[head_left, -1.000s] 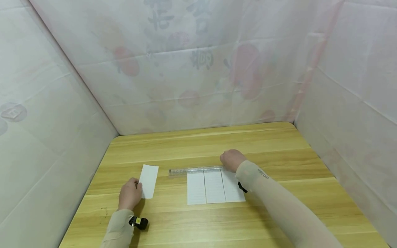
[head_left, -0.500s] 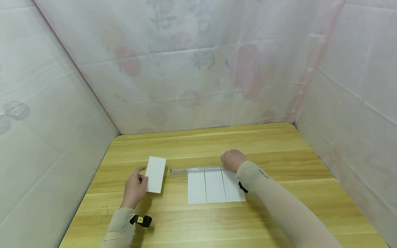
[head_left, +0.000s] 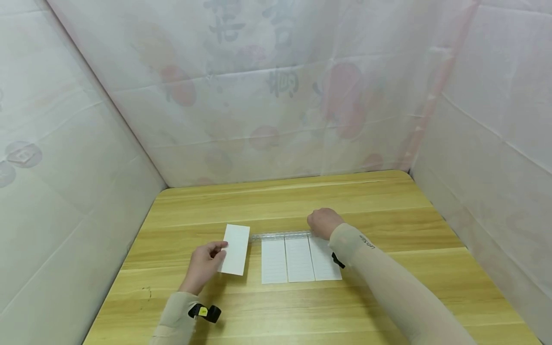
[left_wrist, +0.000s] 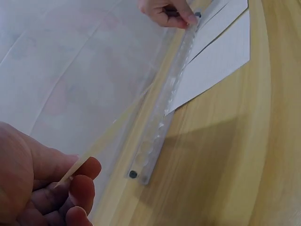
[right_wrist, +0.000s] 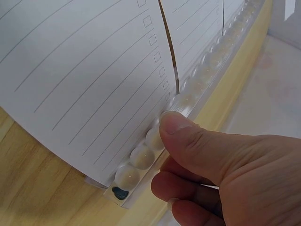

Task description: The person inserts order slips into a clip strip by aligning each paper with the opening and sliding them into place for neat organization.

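My left hand (head_left: 203, 266) pinches a white paper card (head_left: 236, 250) by its left edge between thumb and fingers. The card is tilted over the table, and the left wrist view shows it nearly edge-on. Three lined white cards (head_left: 274, 261) lie side by side with narrow gaps, their far edges along a clear plastic strip (head_left: 276, 236). Round bumps run along this strip, and a dark dot marks each end. My right hand (head_left: 325, 223) grips the strip near its right end, thumb (right_wrist: 176, 125) on top and fingers curled at its far side. The held card hides the strip's left end in the head view.
The wood-grain table (head_left: 284, 316) has rounded far corners. White fabric walls (head_left: 267, 110) with faint red prints enclose it at the back and sides. Small checkboxes (right_wrist: 157, 57) line one card's edge. A wrist camera (head_left: 211, 314) is strapped over the left sleeve.
My left hand has lifted the white card off the table and carried it right, next to the three cards, over the strip's left end. My right hand stays on the strip.
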A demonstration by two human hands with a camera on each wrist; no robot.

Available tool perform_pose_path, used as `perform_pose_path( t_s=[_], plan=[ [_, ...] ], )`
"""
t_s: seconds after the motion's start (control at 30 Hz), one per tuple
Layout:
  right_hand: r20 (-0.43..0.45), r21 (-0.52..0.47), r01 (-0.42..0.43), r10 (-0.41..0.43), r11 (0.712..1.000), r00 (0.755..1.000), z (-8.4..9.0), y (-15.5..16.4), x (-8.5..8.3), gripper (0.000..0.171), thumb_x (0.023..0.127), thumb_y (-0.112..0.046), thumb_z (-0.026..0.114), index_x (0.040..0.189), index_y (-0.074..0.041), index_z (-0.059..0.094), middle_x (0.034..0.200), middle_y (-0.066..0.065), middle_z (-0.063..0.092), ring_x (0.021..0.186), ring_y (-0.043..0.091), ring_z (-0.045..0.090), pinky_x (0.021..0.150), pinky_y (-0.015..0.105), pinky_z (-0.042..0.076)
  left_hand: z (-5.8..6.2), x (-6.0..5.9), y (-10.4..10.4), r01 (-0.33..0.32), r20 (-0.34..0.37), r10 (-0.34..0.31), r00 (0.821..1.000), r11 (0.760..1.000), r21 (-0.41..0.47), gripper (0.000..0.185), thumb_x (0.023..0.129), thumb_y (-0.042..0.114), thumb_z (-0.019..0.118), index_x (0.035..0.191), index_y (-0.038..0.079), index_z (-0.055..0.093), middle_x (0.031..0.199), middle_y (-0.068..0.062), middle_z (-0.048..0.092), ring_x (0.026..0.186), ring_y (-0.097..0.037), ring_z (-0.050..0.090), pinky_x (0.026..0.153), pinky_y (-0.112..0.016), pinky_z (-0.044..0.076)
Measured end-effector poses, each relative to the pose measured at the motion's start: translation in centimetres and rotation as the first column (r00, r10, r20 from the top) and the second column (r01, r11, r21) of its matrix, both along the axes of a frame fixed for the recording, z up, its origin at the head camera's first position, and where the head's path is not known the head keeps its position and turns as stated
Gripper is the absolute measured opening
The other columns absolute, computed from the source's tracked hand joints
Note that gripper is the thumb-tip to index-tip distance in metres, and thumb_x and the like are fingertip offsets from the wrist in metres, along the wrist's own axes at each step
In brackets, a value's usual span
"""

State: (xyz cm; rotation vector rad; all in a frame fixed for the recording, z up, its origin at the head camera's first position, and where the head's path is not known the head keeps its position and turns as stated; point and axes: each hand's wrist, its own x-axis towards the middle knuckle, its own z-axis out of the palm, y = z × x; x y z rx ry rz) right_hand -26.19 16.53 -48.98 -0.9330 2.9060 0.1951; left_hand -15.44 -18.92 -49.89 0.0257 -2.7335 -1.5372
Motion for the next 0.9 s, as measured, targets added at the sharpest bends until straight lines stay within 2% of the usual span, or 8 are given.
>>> perform_pose_path(
  t_s=[0.23,0.6,0.9],
  plan=[
    [0.006,0.002,0.002,-0.002,1.000,1.000,0.2,-0.1,0.1,0.010,0.085,-0.007,0.072,0.078,-0.009,0.066,0.067,0.000,0.061,0.056,0.011,0.046,0.058,0.028,0.048,-0.8,0.2,1.1,0.017,0.049,-0.021,0.999,0.996,0.091,0.022,0.091,0.002,0.062,0.113,0.003,0.068,0.088,-0.008,0.058,0.077,-0.019,0.050,0.059,-0.024,0.045],
    [0.018,0.008,0.016,-0.016,1.000,1.000,0.3,-0.2,0.1,0.007,0.085,-0.010,0.074,0.081,-0.009,0.067,0.070,0.000,0.063,0.057,0.010,0.048,0.061,0.028,0.049,-1.9,0.0,1.8,0.077,0.083,-0.089,0.993,0.987,0.142,0.033,0.088,-0.001,0.065,0.121,0.004,0.063,0.085,-0.008,0.051,0.070,-0.018,0.046,0.051,-0.021,0.040],
    [0.019,0.015,0.014,-0.014,1.000,1.000,0.1,-0.2,0.0,0.008,0.083,-0.012,0.076,0.084,-0.009,0.069,0.074,0.001,0.065,0.059,0.009,0.050,0.064,0.029,0.051,-2.6,-0.2,1.9,0.127,0.092,-0.145,0.985,0.976,0.177,0.043,0.086,-0.007,0.063,0.127,0.003,0.059,0.092,-0.010,0.047,0.078,-0.019,0.044,0.060,-0.022,0.041]
  ],
)
